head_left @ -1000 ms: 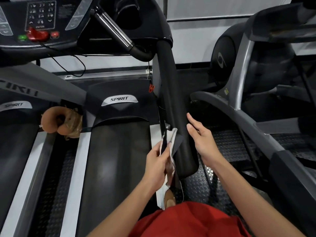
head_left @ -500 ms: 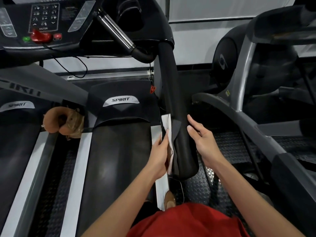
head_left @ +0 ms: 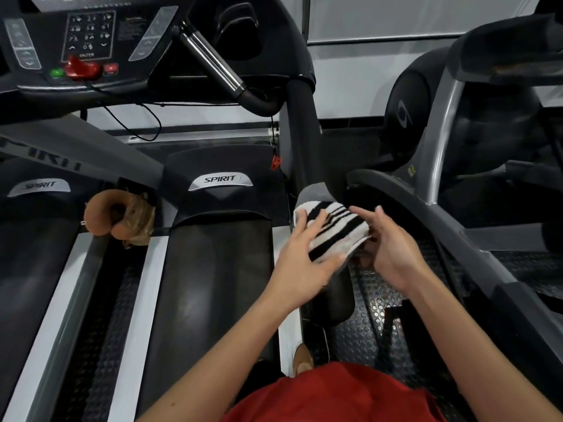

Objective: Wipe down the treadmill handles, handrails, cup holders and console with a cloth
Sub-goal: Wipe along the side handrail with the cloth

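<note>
- Head view: striped cloth [head_left: 330, 229] lay draped over treadmill's rt handrail [head_left: 338, 300], approx mid-length.
- Left hand [head_left: 301, 251] lay flat on cloth, fingers straight & spread, pressing it to the rail.
- Right hand [head_left: 393, 248] touched cloth's rt edge; gripping or not, can't tell.
- Console [head_left: 88, 41] sat top left, well apart from both hands.
</note>
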